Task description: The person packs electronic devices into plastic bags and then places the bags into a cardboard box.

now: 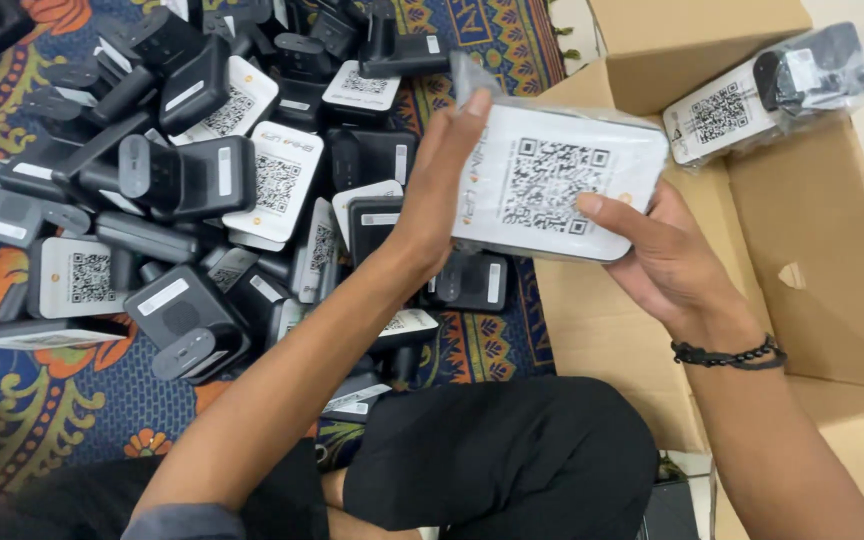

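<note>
Mid-step, by the look of it: bagged white device (552, 185) with a square code label lifted clear of the pile of black and white devices (212, 190), held above the near flap of the cardboard box (822, 260). Left hand (442, 190) in a firm grip on its left edge, right hand (652, 250) cupped beneath, thumb across the label. Next move probably needs a steady carry rightward into the box, bag kept untwisted. Another bagged device (762, 95) perched on the box's far flap. Box interior cut off; underside of the held device hidden; patterned rug (482, 345) mostly buried left of the box.
</note>
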